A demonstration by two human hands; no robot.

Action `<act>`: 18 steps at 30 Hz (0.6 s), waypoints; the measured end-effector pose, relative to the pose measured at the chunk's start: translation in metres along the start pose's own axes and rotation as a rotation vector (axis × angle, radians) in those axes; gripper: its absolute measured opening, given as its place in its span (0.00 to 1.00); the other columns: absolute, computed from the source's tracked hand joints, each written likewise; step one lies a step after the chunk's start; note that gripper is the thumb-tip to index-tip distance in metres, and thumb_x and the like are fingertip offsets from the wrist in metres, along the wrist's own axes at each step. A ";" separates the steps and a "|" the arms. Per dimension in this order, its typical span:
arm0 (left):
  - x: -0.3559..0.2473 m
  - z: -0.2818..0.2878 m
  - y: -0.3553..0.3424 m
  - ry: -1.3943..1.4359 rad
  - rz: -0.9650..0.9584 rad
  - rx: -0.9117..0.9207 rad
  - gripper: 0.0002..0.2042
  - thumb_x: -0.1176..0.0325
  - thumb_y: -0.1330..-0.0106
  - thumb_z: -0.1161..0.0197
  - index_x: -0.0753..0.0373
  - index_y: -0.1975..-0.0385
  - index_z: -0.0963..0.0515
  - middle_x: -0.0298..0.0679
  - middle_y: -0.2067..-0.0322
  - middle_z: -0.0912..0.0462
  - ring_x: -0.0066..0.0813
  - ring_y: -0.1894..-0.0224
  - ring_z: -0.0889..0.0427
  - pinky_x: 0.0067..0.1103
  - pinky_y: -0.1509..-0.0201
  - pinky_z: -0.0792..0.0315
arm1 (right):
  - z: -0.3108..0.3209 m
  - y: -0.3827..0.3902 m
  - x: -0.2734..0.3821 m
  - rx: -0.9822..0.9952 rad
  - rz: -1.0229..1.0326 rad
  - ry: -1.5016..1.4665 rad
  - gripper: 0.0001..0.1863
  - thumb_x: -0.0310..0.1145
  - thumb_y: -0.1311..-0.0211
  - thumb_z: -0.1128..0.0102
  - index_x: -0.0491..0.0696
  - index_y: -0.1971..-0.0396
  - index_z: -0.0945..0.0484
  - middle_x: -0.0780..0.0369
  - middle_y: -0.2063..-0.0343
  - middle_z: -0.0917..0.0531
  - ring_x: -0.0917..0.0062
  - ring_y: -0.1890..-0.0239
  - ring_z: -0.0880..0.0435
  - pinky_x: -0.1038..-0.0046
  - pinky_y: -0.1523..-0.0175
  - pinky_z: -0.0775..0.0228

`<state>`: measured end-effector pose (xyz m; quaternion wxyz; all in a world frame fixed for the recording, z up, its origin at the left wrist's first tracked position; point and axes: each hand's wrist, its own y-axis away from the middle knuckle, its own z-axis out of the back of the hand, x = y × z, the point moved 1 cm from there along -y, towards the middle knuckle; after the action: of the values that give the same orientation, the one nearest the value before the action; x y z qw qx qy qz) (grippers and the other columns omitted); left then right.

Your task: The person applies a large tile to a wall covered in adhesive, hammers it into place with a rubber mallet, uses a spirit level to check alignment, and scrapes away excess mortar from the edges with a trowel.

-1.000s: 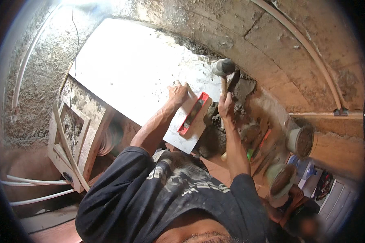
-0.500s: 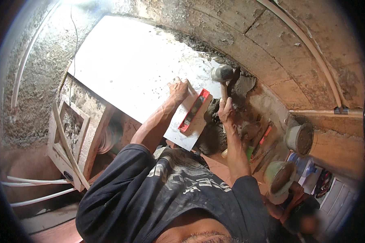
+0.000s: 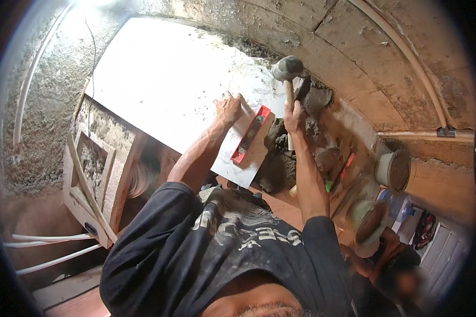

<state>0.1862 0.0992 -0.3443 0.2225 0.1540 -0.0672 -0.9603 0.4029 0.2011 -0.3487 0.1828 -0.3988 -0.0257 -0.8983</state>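
My right hand [image 3: 294,117] is closed round the wooden handle of a mallet [image 3: 287,68] with a dark, mortar-smeared head. The mallet head is over the far right end of a large white slab [image 3: 158,79], near the wall; whether it touches is unclear. My left hand [image 3: 228,108] rests on the slab with its fingers apart, holding nothing. Just right of it, a red spirit level [image 3: 251,134] lies on the slab, close to the near right edge. Grey wet mortar [image 3: 275,171] is heaped beside the slab, below my right forearm.
Mortar-coated buckets [image 3: 392,170] stand at the right, with a clear blue-tinted water bottle [image 3: 401,207] behind them. Another person [image 3: 388,264] is at the lower right. A wooden frame [image 3: 92,179] and white pipes [image 3: 53,240] are on the left. A rough wall [image 3: 365,68] rises beyond the slab.
My right hand and the mallet have moved up and away from me, toward the wall. My left hand has shifted slightly left on the slab. The view has tilted a little.
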 end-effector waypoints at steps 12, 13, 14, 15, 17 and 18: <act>0.082 0.025 0.155 0.723 0.215 -0.358 0.18 0.64 0.37 0.41 0.62 0.48 0.27 0.51 0.52 0.22 0.42 0.48 0.24 0.28 0.44 0.32 | 0.123 0.234 -0.025 0.074 -0.579 -0.493 0.14 0.42 0.33 0.52 0.44 0.65 0.33 0.69 0.80 0.34 0.87 0.82 0.36 0.83 0.80 0.43; 0.093 0.019 0.183 0.698 0.301 -0.347 0.17 0.64 0.36 0.42 0.66 0.51 0.26 0.50 0.54 0.21 0.39 0.49 0.23 0.27 0.45 0.31 | 0.131 0.254 -0.035 0.067 -0.626 -0.491 0.15 0.42 0.34 0.51 0.44 0.65 0.34 0.68 0.80 0.35 0.86 0.83 0.37 0.82 0.81 0.44; 0.103 0.004 0.208 0.866 0.364 -0.398 0.16 0.65 0.37 0.42 0.69 0.53 0.26 0.47 0.55 0.20 0.36 0.53 0.21 0.25 0.47 0.30 | 0.137 0.271 -0.037 0.042 -0.676 -0.467 0.14 0.41 0.34 0.51 0.44 0.66 0.35 0.68 0.81 0.35 0.86 0.83 0.37 0.81 0.81 0.44; 0.120 -0.021 0.231 0.937 0.414 -0.423 0.17 0.65 0.37 0.41 0.69 0.51 0.28 0.45 0.56 0.21 0.34 0.56 0.21 0.25 0.49 0.29 | 0.141 0.282 -0.038 0.013 -0.726 -0.446 0.14 0.41 0.34 0.51 0.44 0.67 0.35 0.68 0.81 0.35 0.85 0.84 0.37 0.81 0.82 0.44; 0.128 -0.045 0.257 1.159 0.621 -0.363 0.19 0.65 0.36 0.40 0.68 0.49 0.30 0.42 0.57 0.22 0.31 0.59 0.21 0.24 0.53 0.28 | 0.142 0.286 -0.028 -0.036 -0.767 -0.430 0.14 0.41 0.34 0.51 0.45 0.67 0.36 0.68 0.81 0.35 0.85 0.84 0.37 0.81 0.82 0.43; 0.126 -0.050 0.264 1.302 0.774 -0.274 0.20 0.65 0.36 0.40 0.68 0.48 0.32 0.42 0.57 0.23 0.30 0.59 0.21 0.24 0.54 0.28 | 0.142 0.287 -0.025 -0.061 -0.787 -0.422 0.14 0.41 0.35 0.50 0.45 0.68 0.37 0.68 0.81 0.35 0.85 0.84 0.37 0.81 0.83 0.43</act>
<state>0.2024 -0.1961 -0.3729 0.5545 0.6247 0.1475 -0.5297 0.6191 -0.0317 -0.2985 -0.1940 -0.5385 -0.1855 -0.7987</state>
